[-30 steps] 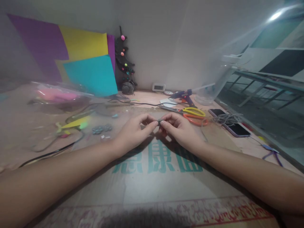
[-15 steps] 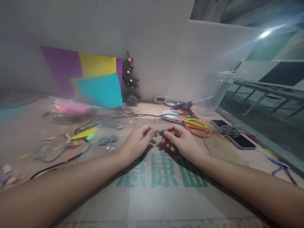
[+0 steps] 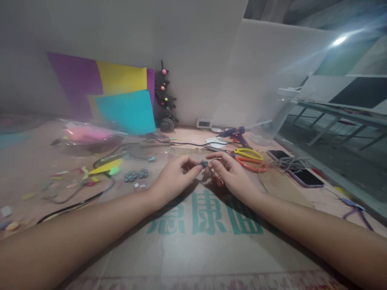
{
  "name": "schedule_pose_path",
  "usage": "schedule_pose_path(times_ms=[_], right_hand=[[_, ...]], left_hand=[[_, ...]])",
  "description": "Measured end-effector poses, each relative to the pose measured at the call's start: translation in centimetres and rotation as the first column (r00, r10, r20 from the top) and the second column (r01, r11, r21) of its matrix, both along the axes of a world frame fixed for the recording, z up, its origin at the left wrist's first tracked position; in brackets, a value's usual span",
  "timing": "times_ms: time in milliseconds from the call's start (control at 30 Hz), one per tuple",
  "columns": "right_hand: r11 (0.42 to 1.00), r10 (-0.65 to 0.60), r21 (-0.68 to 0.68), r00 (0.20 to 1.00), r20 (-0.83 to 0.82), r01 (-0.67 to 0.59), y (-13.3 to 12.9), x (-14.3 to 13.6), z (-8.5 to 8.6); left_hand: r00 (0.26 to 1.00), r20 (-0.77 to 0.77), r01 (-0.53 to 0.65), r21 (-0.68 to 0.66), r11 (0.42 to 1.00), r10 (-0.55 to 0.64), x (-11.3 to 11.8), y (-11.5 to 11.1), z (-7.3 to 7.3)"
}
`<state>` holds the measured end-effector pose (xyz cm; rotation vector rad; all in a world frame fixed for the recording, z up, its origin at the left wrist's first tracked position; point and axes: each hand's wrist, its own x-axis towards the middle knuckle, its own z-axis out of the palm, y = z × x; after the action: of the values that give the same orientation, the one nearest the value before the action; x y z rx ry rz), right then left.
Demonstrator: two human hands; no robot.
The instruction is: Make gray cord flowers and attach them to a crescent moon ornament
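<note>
A small teal-grey coiled piece (image 3: 204, 164) sits between my two hands above the table's middle. The thumb and index finger of my left hand (image 3: 179, 173) are closed on its left side. At its right edge, my right hand (image 3: 231, 173) pinches with thumb and forefinger, and what looks like a thin grey cord (image 3: 211, 172) hangs by those fingers. Its other fingers are loosely curled and blurred. Left of my left hand lie two teal-grey flower-shaped coils (image 3: 131, 176) and small white bits (image 3: 140, 185).
Scissors (image 3: 249, 155) with yellow and orange handles lie beyond my right hand, near a glue gun (image 3: 236, 135). Tangled grey cord (image 3: 292, 164) rests over phones (image 3: 305, 177). Coloured sheets (image 3: 125, 110) and a dark branch-like decoration (image 3: 165, 100) stand against the wall. Scraps (image 3: 87, 175) litter the left.
My left fingers have moved right and now touch the small coiled piece, which was in my right fingertips alone. My right fingers have shifted and a thin strand shows beside them.
</note>
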<state>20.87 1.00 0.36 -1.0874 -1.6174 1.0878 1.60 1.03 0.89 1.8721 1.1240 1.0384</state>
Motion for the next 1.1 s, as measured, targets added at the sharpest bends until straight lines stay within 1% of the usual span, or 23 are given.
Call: schedule_pose_path(times_ms=[100, 200, 267, 333, 433, 567, 733, 833, 967, 1100], right_hand=[[0.989, -0.109, 0.109, 0.991, 0.074, 0.1, 0.0, 0.2, 0.5], [0.954, -0.228, 0.235, 0.962, 0.153, 0.188, 0.0, 0.3, 0.9], [0.945, -0.26, 0.248, 0.948, 0.184, 0.212, -0.1, 0.4, 1.0], [0.961, -0.227, 0.201, 0.956, 0.188, 0.189, -0.1, 0.3, 1.0], [0.987, -0.132, 0.116, 0.978, 0.162, 0.114, -0.2, 0.2, 0.8], [0.996, -0.075, 0.069, 0.983, 0.169, 0.064, -0.6, 0.0, 0.7], [1.0, -0.025, -0.011, 0.992, 0.121, 0.027, -1.0, -0.3, 0.6], [1.0, -0.025, 0.001, 0.99, 0.136, 0.026, -1.1, -0.4, 0.8], [0.997, -0.041, 0.072, 0.987, 0.153, 0.03, -1.2, -0.4, 0.9], [0.99, -0.076, 0.134, 0.983, 0.165, 0.054, -1.1, -0.3, 0.7]], left_hand=[[1.0, -0.012, -0.024, 0.011, 1.0, 0.024, 0.0, -0.1, 0.1], [0.999, -0.015, -0.031, 0.008, 0.999, 0.031, 0.0, -0.2, 0.3], [1.0, -0.013, -0.027, 0.005, 1.0, 0.028, 0.0, -0.2, 0.3], [1.0, -0.011, -0.021, 0.006, 1.0, 0.021, -0.1, -0.3, 0.3], [1.0, -0.022, -0.017, 0.027, 1.0, 0.017, -0.2, -0.3, 0.1], [0.997, -0.07, -0.017, 0.081, 0.997, 0.023, -0.2, -0.1, 0.0], [0.992, -0.121, -0.004, 0.139, 0.99, 0.021, -0.1, -0.1, -0.1], [0.989, -0.148, 0.013, 0.172, 0.985, 0.013, -0.1, -0.1, -0.2], [0.985, -0.17, 0.023, 0.245, 0.969, 0.019, -0.4, -0.1, -0.4], [0.988, -0.155, 0.035, 0.245, 0.969, 0.004, -0.4, 0.0, -0.5]])
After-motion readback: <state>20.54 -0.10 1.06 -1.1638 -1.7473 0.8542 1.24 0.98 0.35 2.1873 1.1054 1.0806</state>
